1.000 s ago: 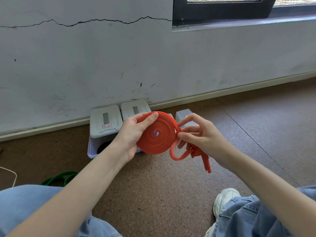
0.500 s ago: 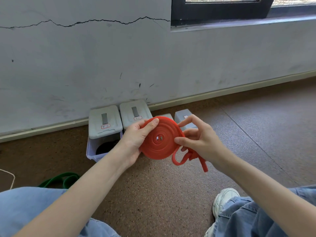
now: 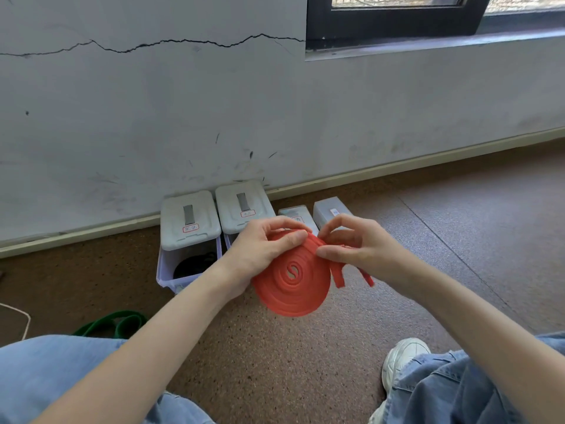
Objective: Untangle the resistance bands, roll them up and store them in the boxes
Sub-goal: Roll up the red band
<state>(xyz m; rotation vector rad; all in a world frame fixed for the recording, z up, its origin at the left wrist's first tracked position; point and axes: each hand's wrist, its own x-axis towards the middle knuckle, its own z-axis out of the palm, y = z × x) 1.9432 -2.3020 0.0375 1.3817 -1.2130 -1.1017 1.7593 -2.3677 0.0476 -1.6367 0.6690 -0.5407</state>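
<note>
Brown speckled floor, grey cracked wall, and a person seated low with denim-clad knees [image 3: 46, 371] at the bottom of the view and a white shoe [image 3: 403, 359] poking out on the right. Just past the left knee, a green band [image 3: 113, 322] lies loose on the floor, not rolled, so that one looks left to do.

Up to the hands now. The red band [image 3: 293, 280] is wound into a tidy flat spiral held in mid-air, and it looks nearly complete. The left hand [image 3: 263, 252] is closed on the coil's upper left edge, thumb over the face, fingers behind. The right hand [image 3: 354, 246] pinches the outer wrap at the top right, with a short loose tail [image 3: 336, 275] hanging beneath it. I'd say only that last stretch remains to wind on.

Behind the hands, the boxes against the skirting: the left box [image 3: 189, 237] has its lid resting on top and something dark coiled inside, which reads as a black band [image 3: 195, 264] stowed. A second lidded box [image 3: 241, 206] sits touching it, and two smaller boxes [image 3: 330, 209] stand further right, contents hidden. So red almost rolled, not yet boxed; green untouched.
</note>
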